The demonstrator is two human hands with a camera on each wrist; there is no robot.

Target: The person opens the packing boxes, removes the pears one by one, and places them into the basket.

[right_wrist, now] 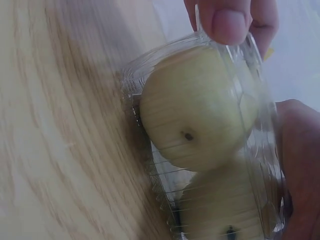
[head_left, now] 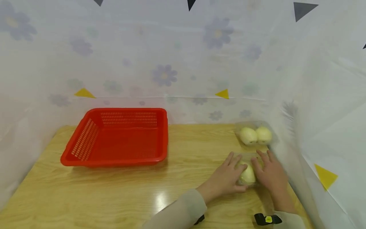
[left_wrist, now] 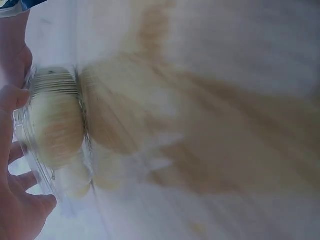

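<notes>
Both hands are on a clear plastic fruit box (right_wrist: 165, 175) at the right side of the table. Through its ribbed walls I see round pale yellow fruits (right_wrist: 195, 115), two of them in the right wrist view, each with a small dark spot. My left hand (head_left: 227, 176) grips the box's left side; in the right wrist view its thumb (right_wrist: 230, 25) bends over the top edge. The right hand (head_left: 270, 173) holds the right side from above, its thumb on the lid and fingers toward the far edge. The hands partly hide the fruit in the head view.
Behind the hands, a second clear box with two pale yellow fruits (head_left: 248, 136) sits at the table's back right corner. A red plastic basket (head_left: 164, 136) with slotted walls stands at the left on the wooden table (head_left: 114, 197). Pale flowered sheeting (head_left: 188, 63) encloses the back and sides.
</notes>
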